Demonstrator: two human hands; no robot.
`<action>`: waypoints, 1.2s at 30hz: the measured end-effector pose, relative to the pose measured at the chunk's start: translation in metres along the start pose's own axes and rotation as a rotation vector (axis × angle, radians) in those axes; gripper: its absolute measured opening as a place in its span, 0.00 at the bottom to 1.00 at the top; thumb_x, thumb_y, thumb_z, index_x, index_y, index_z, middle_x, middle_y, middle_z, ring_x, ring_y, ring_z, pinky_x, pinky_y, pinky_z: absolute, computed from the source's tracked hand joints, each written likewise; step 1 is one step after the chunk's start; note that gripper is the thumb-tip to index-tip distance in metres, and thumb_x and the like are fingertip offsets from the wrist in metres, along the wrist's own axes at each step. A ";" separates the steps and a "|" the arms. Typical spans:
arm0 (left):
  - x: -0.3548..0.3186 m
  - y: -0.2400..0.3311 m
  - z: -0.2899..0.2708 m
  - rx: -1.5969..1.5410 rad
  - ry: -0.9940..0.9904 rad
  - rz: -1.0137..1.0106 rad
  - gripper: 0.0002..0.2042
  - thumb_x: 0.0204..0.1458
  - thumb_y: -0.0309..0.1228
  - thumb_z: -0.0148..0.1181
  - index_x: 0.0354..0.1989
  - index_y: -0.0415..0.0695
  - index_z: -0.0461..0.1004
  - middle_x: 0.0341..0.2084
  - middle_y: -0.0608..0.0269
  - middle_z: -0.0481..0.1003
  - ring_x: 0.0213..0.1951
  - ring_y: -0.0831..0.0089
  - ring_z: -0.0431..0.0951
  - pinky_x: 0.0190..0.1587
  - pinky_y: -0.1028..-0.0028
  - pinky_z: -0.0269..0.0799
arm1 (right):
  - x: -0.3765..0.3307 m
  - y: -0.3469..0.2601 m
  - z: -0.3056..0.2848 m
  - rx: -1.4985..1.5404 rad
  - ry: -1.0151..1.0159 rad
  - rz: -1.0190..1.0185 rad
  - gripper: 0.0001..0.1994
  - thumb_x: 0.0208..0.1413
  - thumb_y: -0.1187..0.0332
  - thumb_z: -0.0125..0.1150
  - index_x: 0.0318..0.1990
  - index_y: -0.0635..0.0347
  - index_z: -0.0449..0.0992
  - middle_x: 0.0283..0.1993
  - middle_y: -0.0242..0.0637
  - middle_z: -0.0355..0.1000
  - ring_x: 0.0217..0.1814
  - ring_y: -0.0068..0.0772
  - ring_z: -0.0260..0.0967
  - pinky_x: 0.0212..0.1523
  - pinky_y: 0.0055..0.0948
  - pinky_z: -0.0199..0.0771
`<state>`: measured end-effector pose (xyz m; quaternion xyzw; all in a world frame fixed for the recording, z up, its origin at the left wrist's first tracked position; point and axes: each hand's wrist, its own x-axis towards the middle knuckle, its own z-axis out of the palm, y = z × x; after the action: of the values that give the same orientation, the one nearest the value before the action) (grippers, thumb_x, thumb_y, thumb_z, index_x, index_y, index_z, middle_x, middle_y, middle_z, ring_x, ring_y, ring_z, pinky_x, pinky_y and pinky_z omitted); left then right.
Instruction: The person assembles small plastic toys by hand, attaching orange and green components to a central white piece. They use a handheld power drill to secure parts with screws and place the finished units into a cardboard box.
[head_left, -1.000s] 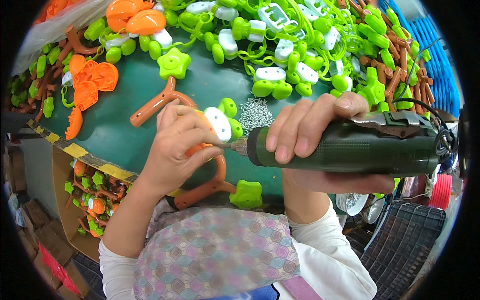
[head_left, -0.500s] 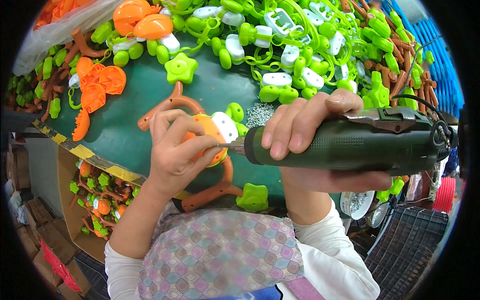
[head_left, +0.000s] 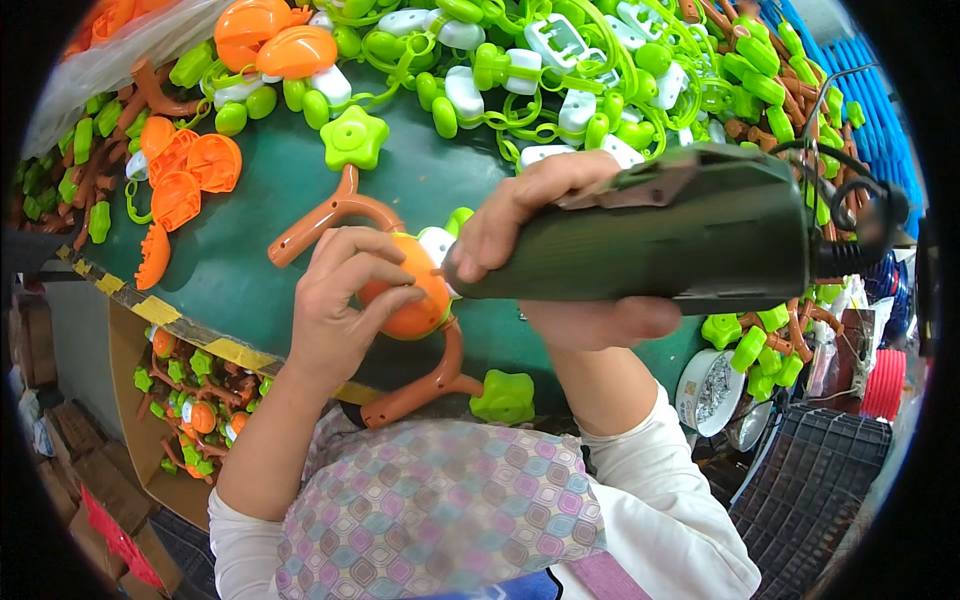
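Note:
A toy with a round orange-and-white body [head_left: 412, 318], curved brown branch-like arms and green star-shaped ends lies on the green table in front of me. My left hand [head_left: 345, 300] is closed on its orange body, thumb and fingertips pressed against the near left side. In my right hand [head_left: 540, 235] is a dark green electric screwdriver [head_left: 670, 235], held level, its nose pointing left at the toy's body. The driver's tip meets the body near the white part; the exact contact is hidden by my fingers and the tool.
Green and white toy parts [head_left: 580, 60] are heaped at the back. Orange shells [head_left: 190, 175] lie at the left. A white tub of screws [head_left: 710, 390] stands at the right, above a black crate [head_left: 810, 490]. A cardboard box [head_left: 150, 440] at lower left holds similar toys.
My right hand has brought the screwdriver leftward, its nose now close against the toy's body. The bit, bare beside my left fingertips before, is now mostly hidden. The toy has shifted slightly left.

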<state>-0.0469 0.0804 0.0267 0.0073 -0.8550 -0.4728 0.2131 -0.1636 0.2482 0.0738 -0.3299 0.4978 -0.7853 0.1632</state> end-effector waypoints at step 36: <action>-0.039 -0.021 0.022 0.072 -0.152 -0.046 0.48 0.43 0.31 0.75 0.70 0.39 0.49 0.66 0.44 0.54 0.69 0.45 0.54 0.69 0.54 0.55 | 0.032 0.028 0.042 0.269 -0.452 -0.194 0.55 0.32 0.16 0.58 0.45 0.69 0.73 0.29 0.41 0.74 0.28 0.31 0.75 0.31 0.25 0.76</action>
<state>-0.0237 0.0951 -0.0145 -0.0015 -0.8848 -0.4455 0.1363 -0.1606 0.1886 0.0720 -0.5180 0.3062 -0.7629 0.2365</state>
